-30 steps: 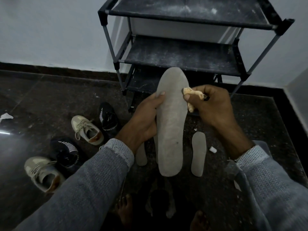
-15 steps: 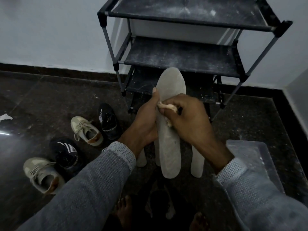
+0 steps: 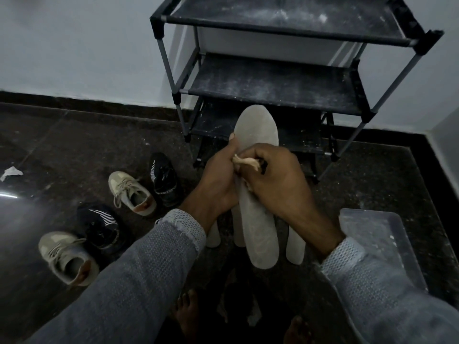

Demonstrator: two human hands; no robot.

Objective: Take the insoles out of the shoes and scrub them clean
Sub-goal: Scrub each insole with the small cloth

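Grey foam, one insole (image 3: 258, 234) stands near-vertical in front of the person, toe end up. The left hand (image 3: 218, 180) grasps its left edge at mid-length, thumb lying along the edge. The right hand (image 3: 278, 182) is clenched around one pale scrubbing tool (image 3: 246, 162) and presses it against the face of the insole, touching the left hand.

Three further insoles lie on the dark floor below the hands: one (image 3: 213, 235) under the left wrist, one (image 3: 239, 238) mostly hidden behind the held insole, one (image 3: 296, 247) under the right wrist.

Four shoes stand to the left of the left hand. Two are beige: one (image 3: 133, 192) near the left wrist, one (image 3: 67, 256) farther left beside the left sleeve. Two are black with white stripes: one (image 3: 164, 178) just beside the nearer beige shoe, one (image 3: 101, 225) between the two beige shoes.

One clear plastic tray (image 3: 387, 239) sits on the floor just right of the right forearm. One dusty black shoe rack (image 3: 273, 83), with three shelves visible, stands beyond the hands against the wall. One scrap of white paper (image 3: 11, 172) lies far left.
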